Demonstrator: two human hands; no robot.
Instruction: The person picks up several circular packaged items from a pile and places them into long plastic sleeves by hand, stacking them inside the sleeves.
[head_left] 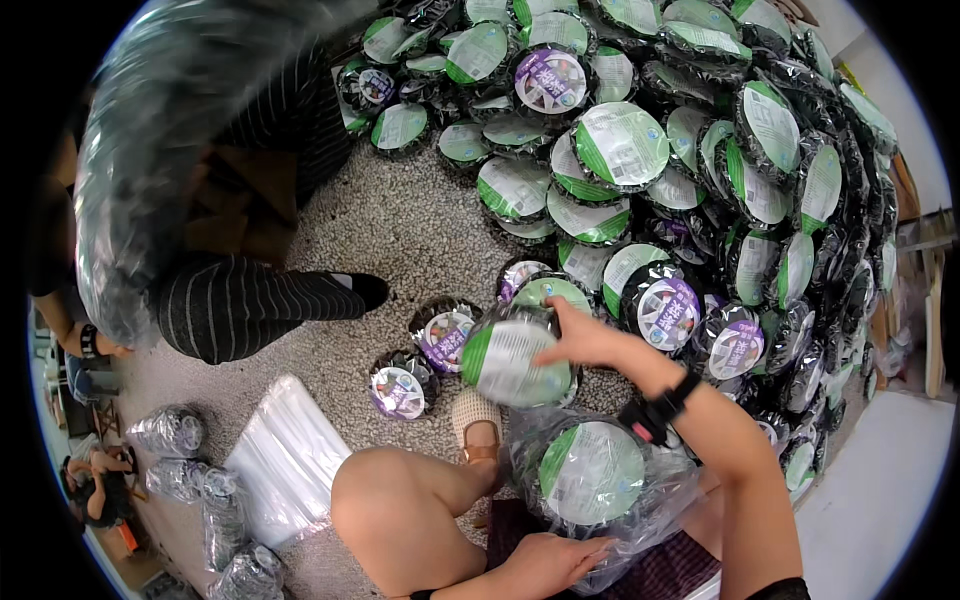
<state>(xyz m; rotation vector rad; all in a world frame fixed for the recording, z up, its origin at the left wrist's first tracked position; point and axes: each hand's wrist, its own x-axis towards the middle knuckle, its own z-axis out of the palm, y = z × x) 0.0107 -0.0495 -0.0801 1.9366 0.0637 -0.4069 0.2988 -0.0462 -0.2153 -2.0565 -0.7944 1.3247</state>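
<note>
My right hand [580, 335] grips a round, plastic-wrapped dark pack [510, 362] by its edge, its green and white label facing up and slightly blurred. Lower down, a clear plastic bag [655, 490] lies over my lap with a similar round pack [592, 472] inside, its label showing through. My left hand [550, 565] is closed on the near edge of this bag; part of its fingers is hidden by the plastic. Beside the held pack, two purple-labelled round packs [400, 390] [445, 335] lie on the speckled floor.
A large heap of wrapped round packs [620, 145] fills the far and right side. Flat clear bags [285, 465] lie at left, near several filled bundles [222, 515]. Another person in striped trousers [240, 310] sits at far left behind a long, blurred plastic-wrapped bundle [140, 170].
</note>
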